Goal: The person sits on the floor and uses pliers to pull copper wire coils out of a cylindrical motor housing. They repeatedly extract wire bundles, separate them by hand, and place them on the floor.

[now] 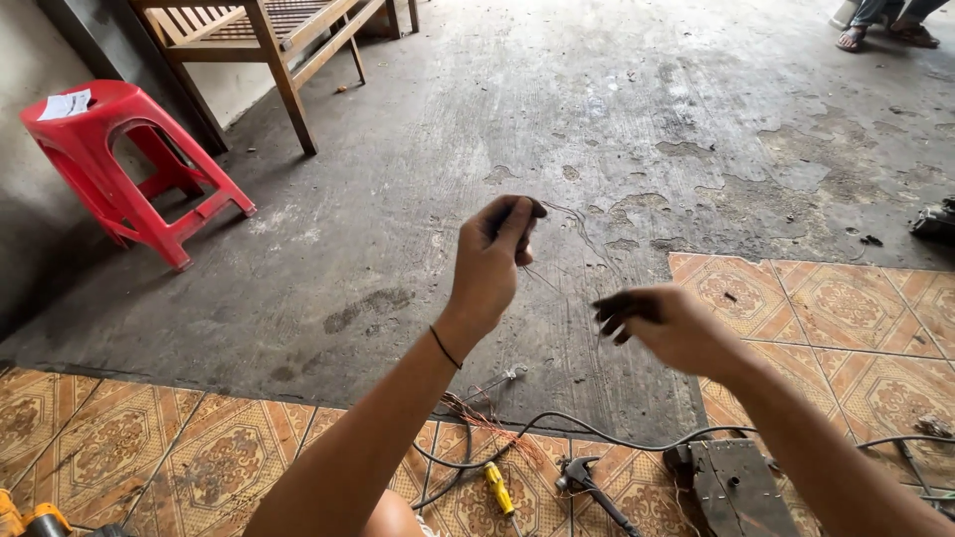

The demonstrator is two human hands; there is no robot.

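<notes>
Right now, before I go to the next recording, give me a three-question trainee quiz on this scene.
1. True or false: the left hand is raised, pinching something thin.
2. What lies nearest the yellow screwdriver: A) hammer, B) red stool, C) wooden bench?
3. What kind of floor lies under the black cable in the near foreground?

Key: 1 true. 2 A. 3 patterned tiles.

Left hand [492, 261] pinches wire [572, 224] up left of right hand [665, 323], cable [557, 426], screwdriver [497, 488] and hammer [587, 482] below on floor, metal block [734, 487] under right wrist, stool [124, 164] far left, bench [274, 40] behind it.
</notes>
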